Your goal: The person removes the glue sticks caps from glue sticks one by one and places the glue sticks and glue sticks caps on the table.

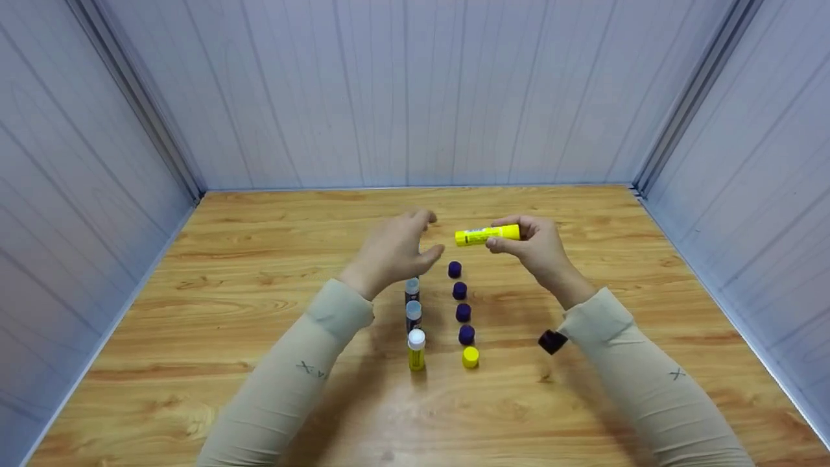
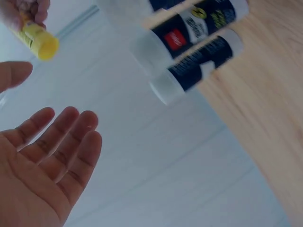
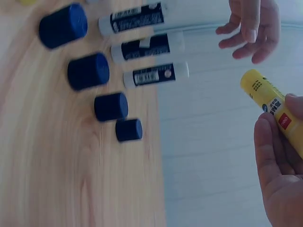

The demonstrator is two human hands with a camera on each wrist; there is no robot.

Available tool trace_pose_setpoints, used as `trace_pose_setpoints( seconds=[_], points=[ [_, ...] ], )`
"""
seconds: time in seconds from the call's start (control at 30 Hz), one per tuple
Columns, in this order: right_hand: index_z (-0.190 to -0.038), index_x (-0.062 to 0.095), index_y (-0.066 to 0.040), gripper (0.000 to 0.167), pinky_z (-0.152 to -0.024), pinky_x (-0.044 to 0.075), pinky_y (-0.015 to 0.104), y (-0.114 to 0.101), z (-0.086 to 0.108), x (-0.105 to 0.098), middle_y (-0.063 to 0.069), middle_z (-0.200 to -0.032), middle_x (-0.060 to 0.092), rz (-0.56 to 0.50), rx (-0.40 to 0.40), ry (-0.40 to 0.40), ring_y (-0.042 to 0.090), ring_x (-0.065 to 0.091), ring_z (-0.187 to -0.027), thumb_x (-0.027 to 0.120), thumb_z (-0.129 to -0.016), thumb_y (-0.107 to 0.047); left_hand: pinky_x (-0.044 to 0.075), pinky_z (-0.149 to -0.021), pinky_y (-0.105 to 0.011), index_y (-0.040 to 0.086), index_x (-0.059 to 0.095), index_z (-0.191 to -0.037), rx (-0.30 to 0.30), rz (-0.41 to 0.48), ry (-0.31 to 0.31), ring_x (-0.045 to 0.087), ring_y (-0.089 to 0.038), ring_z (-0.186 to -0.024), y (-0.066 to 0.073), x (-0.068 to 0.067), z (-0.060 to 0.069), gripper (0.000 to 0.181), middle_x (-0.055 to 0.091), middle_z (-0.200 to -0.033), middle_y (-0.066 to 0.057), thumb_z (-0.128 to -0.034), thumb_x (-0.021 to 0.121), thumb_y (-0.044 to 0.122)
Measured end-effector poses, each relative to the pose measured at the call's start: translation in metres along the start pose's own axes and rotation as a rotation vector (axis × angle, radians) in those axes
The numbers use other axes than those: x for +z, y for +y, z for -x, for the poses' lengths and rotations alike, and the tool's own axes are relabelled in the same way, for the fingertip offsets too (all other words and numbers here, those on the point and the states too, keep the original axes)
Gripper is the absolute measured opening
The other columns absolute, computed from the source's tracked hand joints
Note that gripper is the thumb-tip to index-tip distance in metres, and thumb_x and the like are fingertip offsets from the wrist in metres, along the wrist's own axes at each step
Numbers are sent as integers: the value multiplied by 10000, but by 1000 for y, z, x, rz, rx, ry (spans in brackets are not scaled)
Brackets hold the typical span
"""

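My right hand (image 1: 543,250) grips a yellow glue stick (image 1: 474,236) between thumb and fingers, held almost level above the table. Its left end is yellow; the other end lies hidden in the hand. My left hand (image 1: 397,251), thumb and fingers spread, hovers just left of the stick without touching it. Below the left hand runs a row of upright uncapped glue sticks: dark blue ones (image 1: 414,316), partly hidden by the hand, and a yellow one (image 1: 417,355) at the near end. The left wrist view shows the empty palm (image 2: 33,175).
Right of the glue sticks, several dark blue caps (image 1: 463,312) stand in a parallel row, with a yellow cap (image 1: 470,357) nearest. A black block (image 1: 552,341) sits at the right cuff. Pale panel walls (image 1: 428,97) enclose the wooden table (image 1: 259,272) at the back and sides.
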State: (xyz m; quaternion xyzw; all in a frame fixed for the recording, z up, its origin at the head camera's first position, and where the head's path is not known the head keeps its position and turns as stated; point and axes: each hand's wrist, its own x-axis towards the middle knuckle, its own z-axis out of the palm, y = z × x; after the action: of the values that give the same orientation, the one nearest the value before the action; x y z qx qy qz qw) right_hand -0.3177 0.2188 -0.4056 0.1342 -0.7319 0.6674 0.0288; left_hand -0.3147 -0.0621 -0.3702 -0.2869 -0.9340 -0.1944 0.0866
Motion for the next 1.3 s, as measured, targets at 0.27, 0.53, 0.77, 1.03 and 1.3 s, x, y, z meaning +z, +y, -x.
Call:
trace_pose_setpoints(
  seconds=[0.27, 0.53, 0.77, 1.03, 1.3],
  points=[
    [-1208, 724, 71, 263, -872, 662, 320, -5, 7, 25, 55, -1043, 772, -123, 44, -69, 179, 785, -911, 782, -953, 42, 649, -693, -430, 45, 640, -1309, 110, -244, -19, 724, -258, -806, 21, 8, 0, 390, 747, -1155, -128, -1039, 720, 315],
    [-1193, 735, 81, 257, -852, 666, 322, -14, 15, 46, 62, -1037, 784, -153, 23, -99, 181, 781, -888, 784, -943, 52, 585, -527, -346, 85, 703, -997, 136, -503, 91, 601, -154, -563, 32, 16, 3, 181, 727, -815, -52, -1052, 687, 257],
    [-1221, 724, 84, 281, -865, 663, 319, -16, 17, 50, 73, -1078, 780, -129, 23, -124, 185, 779, -910, 784, -951, 32, 412, -439, -287, 112, 728, -894, 163, -527, 146, 389, -95, -490, 30, 19, 4, 218, 650, -662, -2, -1057, 697, 253],
    [-1423, 644, 36, 520, -953, 623, 281, -17, 19, 44, 188, -1395, 683, 154, -83, -191, 238, 720, -1146, 828, -938, -4, 575, -502, -347, 84, 761, -952, 199, -505, 152, 528, -133, -509, 26, 16, 6, 168, 709, -709, -31, -1041, 722, 222],
    [-1377, 697, -1, 534, -1002, 603, 510, -19, 19, 38, 186, -1321, 749, 632, -428, -170, 351, 725, -1170, 904, -893, -88, 557, -492, -322, 105, 750, -911, 198, -577, 136, 390, -105, -507, 23, 17, 6, 147, 671, -661, -3, -1014, 739, 209]
  ],
)
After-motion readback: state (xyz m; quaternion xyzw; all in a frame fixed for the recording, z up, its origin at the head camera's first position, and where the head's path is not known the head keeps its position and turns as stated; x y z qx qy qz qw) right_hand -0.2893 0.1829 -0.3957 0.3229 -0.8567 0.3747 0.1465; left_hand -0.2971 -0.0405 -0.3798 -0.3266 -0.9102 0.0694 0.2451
